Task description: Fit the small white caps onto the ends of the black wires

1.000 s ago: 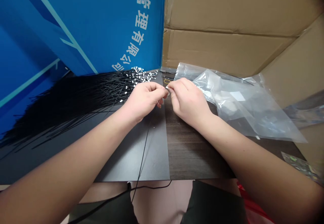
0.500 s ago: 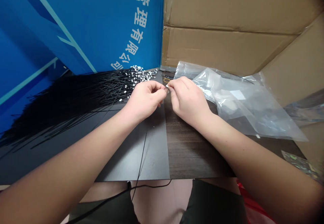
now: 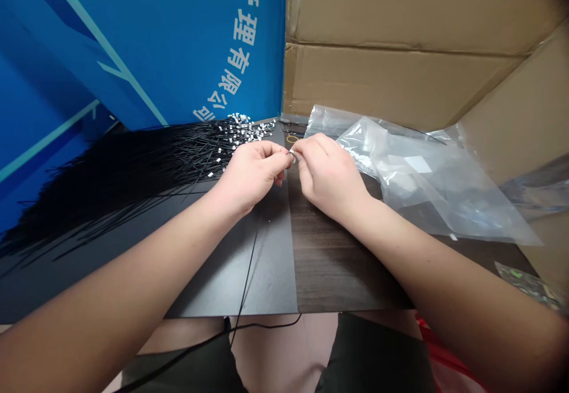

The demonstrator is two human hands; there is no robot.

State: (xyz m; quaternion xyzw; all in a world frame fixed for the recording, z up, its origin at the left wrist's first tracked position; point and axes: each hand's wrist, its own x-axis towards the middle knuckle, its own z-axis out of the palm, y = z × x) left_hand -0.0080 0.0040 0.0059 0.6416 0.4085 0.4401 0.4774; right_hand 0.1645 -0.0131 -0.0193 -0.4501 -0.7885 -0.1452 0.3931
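Observation:
My left hand (image 3: 254,172) is closed in a pinch on a thin black wire (image 3: 249,262). A lower stretch of black wire runs from beneath this hand down over the table's front edge. Fingertip to fingertip with it, my right hand (image 3: 332,175) pinches a small white piece (image 3: 292,151) at the wire's end; the fingers hide most of it. To the left lies a large heap of black wires (image 3: 133,159), with small white ends (image 3: 242,126) bunched toward the middle.
Clear plastic bags (image 3: 427,185) lie on the dark wood tabletop (image 3: 338,268) at right. Behind my hands is a yellow ring (image 3: 292,139). A blue panel (image 3: 178,37) and cardboard (image 3: 391,8) stand at the back. A small bag of parts (image 3: 527,283) sits at right.
The fingers have shifted slightly, and a short bit of black wire now shows between the fingertips. Both hands stay in nearly the same place; the view has tilted a little.

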